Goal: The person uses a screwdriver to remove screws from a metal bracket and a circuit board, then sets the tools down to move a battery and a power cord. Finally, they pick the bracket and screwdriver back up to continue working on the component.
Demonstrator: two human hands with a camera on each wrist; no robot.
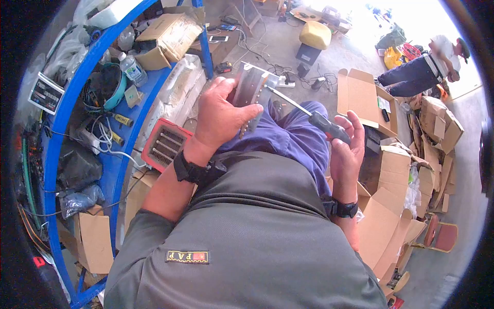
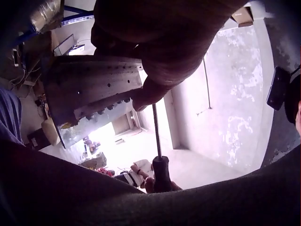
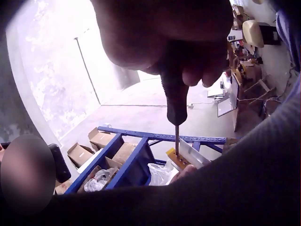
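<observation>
In the head view, my left hand (image 1: 218, 116) grips a grey metal housing (image 1: 251, 85) in front of the lap, thumb along its near edge. A row of small terminals or screw heads runs down that edge, and small holes show along its side in the left wrist view. My right hand (image 1: 347, 157) holds a screwdriver (image 1: 329, 127) by its dark handle. Its thin shaft points to the left, with the tip at the housing's edge. In the right wrist view the screwdriver shaft meets an orange-yellow strip (image 3: 178, 160) along the housing.
Left stands a blue shelf (image 1: 116, 203) with a bottle (image 1: 133, 69) and cables; beside it sits a red case (image 1: 165, 144) of metal rods. Open cardboard boxes (image 1: 388, 206) crowd the right side. A power strip (image 1: 284, 82) lies on the floor ahead. Another person (image 1: 424, 67) bends at the far right.
</observation>
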